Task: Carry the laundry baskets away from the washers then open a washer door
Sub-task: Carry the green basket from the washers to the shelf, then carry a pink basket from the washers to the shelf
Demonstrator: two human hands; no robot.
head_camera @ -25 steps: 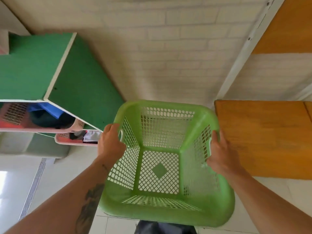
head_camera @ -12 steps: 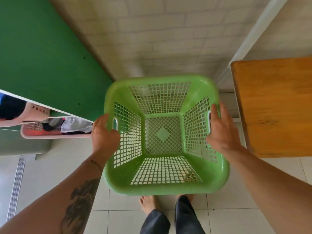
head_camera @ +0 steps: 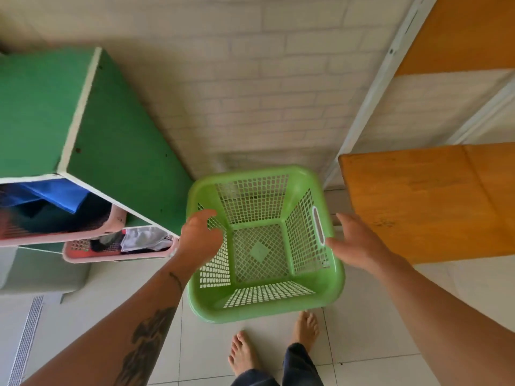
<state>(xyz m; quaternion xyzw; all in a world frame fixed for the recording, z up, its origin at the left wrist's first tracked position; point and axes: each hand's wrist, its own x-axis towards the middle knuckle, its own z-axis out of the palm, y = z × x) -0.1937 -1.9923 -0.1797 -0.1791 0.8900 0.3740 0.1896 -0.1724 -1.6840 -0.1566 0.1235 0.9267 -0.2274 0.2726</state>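
Basket (head_camera: 264, 246), green & empty, sits on the floor (head_camera: 362, 316) by the wall (head_camera: 250, 93), between the green cabinet (head_camera: 125, 151) & orange table (head_camera: 432, 201), likely parked there out of the way. Left hand (head_camera: 199, 238) w/ fingers spread loose over the left rim, gripping nothing; right hand (head_camera: 354, 240) open, just beside the right handle, apart from it. Washers not in view.

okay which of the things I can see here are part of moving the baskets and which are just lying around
Part of the job:
green basket
left hand
right hand

Just there:
pink baskets of clothes
green shelf unit
orange table
floor drain
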